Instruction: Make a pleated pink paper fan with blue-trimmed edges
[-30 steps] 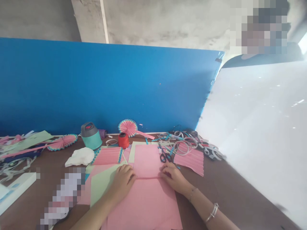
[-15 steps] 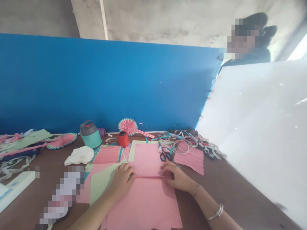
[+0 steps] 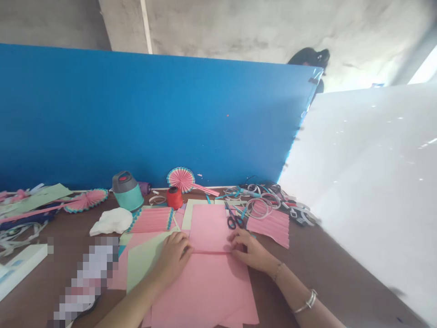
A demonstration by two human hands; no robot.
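Pink paper (image 3: 205,291) is lying under the left hand (image 3: 174,257) and right hand (image 3: 251,250), both pressing flat, gripping nothing; one lidded flask (image 3: 128,191) is standing between two fans (image 3: 87,199) (image 3: 180,178).

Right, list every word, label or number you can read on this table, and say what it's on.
No text can be read anywhere.
White box: pale blue marks, too blurred to read.
Teal flask, red thread spool: no lettering shows.
Pink sheet: blank.
Blue board: plain.
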